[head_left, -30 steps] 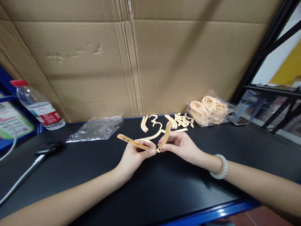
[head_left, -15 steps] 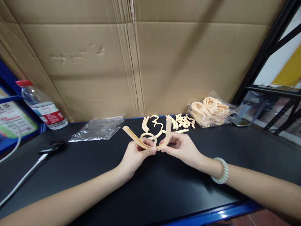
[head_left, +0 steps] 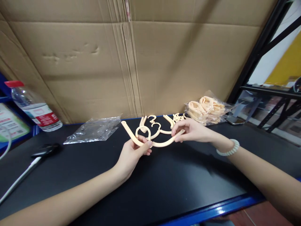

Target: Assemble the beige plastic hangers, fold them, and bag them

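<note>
A black table [head_left: 164, 188] spreads before me. At one o'clock, a see-through bag [head_left: 227, 110] holds cream parts; at eleven, a flat bag [head_left: 94, 130]; at ten, a capped bottle [head_left: 35, 108]. At twelve, my hands, apart, grip one hanger [head_left: 162, 144]: left hand [head_left: 131, 153] at its middle, right hand [head_left: 191, 130] near an arm's end. It looks joined, as does another hanger [head_left: 166, 132] just beyond. Loose arms [head_left: 168, 121], a hook [head_left: 152, 119] and small pieces [head_left: 178, 117] remain.
</note>
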Demonstrator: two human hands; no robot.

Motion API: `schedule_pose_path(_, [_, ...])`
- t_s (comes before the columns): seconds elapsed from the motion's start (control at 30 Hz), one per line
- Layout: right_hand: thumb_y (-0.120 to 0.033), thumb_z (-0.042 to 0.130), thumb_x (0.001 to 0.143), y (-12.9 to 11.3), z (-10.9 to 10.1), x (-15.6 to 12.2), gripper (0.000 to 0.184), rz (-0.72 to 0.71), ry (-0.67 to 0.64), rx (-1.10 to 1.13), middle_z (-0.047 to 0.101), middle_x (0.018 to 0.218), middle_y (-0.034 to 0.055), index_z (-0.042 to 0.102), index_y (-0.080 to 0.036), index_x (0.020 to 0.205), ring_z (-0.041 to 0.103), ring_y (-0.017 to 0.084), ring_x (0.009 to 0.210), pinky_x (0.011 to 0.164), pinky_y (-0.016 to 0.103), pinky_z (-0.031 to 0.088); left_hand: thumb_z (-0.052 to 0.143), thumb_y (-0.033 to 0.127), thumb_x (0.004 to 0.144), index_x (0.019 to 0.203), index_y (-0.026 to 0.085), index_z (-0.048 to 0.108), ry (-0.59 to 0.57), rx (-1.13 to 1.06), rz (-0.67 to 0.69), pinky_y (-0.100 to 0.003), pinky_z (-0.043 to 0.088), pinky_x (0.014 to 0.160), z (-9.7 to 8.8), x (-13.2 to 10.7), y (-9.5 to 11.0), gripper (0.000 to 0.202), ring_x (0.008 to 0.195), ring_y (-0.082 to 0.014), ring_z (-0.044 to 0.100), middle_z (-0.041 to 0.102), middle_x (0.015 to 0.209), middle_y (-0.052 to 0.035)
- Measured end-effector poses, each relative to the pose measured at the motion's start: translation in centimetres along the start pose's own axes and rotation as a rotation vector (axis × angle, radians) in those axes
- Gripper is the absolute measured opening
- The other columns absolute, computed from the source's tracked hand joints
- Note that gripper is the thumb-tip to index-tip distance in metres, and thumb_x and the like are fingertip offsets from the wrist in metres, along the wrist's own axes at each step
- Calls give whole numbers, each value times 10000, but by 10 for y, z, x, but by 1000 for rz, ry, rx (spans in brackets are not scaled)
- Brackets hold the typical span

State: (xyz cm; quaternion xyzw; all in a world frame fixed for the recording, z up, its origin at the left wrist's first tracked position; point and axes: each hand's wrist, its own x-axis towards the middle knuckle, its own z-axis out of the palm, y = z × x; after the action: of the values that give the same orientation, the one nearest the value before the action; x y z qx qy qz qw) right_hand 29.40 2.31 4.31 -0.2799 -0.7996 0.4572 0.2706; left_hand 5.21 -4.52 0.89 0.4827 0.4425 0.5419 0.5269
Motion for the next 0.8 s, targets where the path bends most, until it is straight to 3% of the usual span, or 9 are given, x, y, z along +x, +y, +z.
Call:
schedule_pose_path(0.23, [-220,662,809,-6,19,-2,61,-230,-64,-561,676,771,22,693,-173,786,606,139,723,699,264,457,815,295,670,726,147,570,6,-25,-20,-211,507,629,0,0,0,292,644,-100,610,635,727,8])
schedule_pose_path(0.37, [-163,635,774,-8,9,-4,54,-180,-42,-671,656,713,-1,676,-171,740,573,118,645,622,237,419,768,308,701,762,149,577,37,-106,21,-207,475,560,-1,-1,-1,256,615,-101,576,594,691,16])
schedule_pose_path(0.47, [-137,620,740,-4,-1,-4,61,-126,-23,-756,642,692,-13,668,-172,725,550,111,618,587,230,384,723,271,722,846,176,561,126,-59,161,-210,421,508,-6,0,-1,225,590,-98,519,576,716,25])
schedule_pose_path(0.57, [-138,611,725,4,-7,-3,66,-89,-12,-839,638,688,-9,666,-174,725,537,115,610,575,236,359,698,228,727,918,216,527,282,130,379,-232,417,568,-16,6,0,257,684,-119,519,586,880,13])
schedule_pose_path(0.67, [-109,596,708,9,-8,-1,91,-64,5,-908,651,718,5,659,-174,721,556,133,649,599,246,362,655,201,749,927,230,537,402,475,598,-279,421,742,-27,13,4,215,894,-178,535,578,990,-11])
schedule_pose_path(0.73, [-79,577,705,10,-8,-1,121,-59,20,-936,657,742,15,653,-171,721,572,144,680,620,251,375,622,178,759,900,226,554,342,751,743,-329,395,843,-31,16,6,163,954,-219,537,601,967,-26])
schedule_pose_path(0.8, [-61,560,719,10,-8,0,141,-66,30,-948,661,767,26,652,-168,729,586,154,711,641,255,391,594,162,767,881,224,567,147,1002,841,-371,374,880,-31,17,7,133,969,-249,550,638,946,-41])
